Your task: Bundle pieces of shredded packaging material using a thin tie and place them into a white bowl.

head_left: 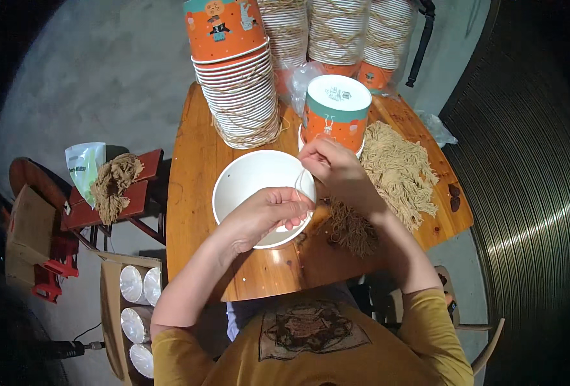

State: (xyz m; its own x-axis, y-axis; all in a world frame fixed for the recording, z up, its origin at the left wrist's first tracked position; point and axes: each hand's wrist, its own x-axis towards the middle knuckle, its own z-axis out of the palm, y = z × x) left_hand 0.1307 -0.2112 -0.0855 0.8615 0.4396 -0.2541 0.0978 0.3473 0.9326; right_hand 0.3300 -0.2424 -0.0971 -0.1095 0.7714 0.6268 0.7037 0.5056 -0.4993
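A round white paper bucket (249, 174) stands on the wooden table in front of me, its open mouth facing up. My left hand (272, 215) is closed in a pinch at the bucket's right rim, its thumb and fingers on a thin pale cord (299, 181). Above it and slightly right, my right hand (336, 167) is also closed, pinching the upper part of that cord. The cord curves between the two hands near the rim. Beneath my right forearm lies a bunch of darker brown cords (351, 230), partly hidden by the arm.
A loose pile of beige cords (397, 168) covers the table's right side. Behind stand an upside-down orange bucket (337, 116) and a tall stack of buckets (243, 96), with more wrapped stacks (339, 32) farther back. On the left are a red stool (140, 199) and a cardboard box (110, 309).
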